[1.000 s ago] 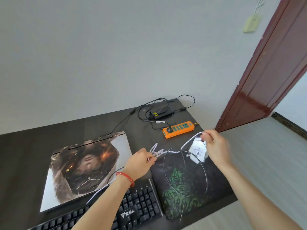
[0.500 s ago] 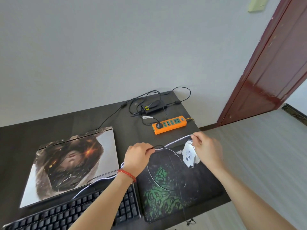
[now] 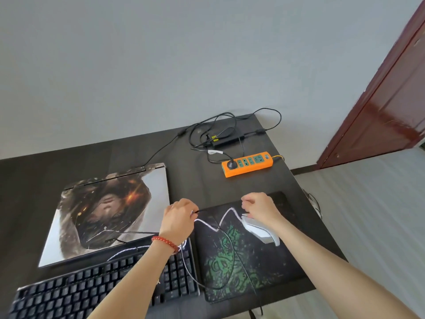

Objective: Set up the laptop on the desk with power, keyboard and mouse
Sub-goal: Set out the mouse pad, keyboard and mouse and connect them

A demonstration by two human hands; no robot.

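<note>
A closed laptop (image 3: 110, 210) with a picture on its lid lies on the dark desk (image 3: 27, 176), a black power cable plugged into its back. A black keyboard (image 3: 96, 284) lies in front of it. On the green and black mouse pad (image 3: 248, 268) rests a white mouse (image 3: 257, 230), partly under my right wrist. My left hand (image 3: 178, 218) pinches the white braided mouse cable (image 3: 212, 223) and a thin black wire. My right hand (image 3: 259, 207) holds the same white cable just above the mouse.
An orange power strip (image 3: 248, 164) with one black plug in it lies at the desk's back right, beside the black power adapter (image 3: 226, 139) and its looped cables. A dark red door (image 3: 388, 93) stands to the right. The desk's right edge runs past the mouse pad.
The view has tilted down. Both hands lowered toward the pad, and the mouse went from hanging in my right hand to resting on the pad. The white cable now zigzags between my hands.
</note>
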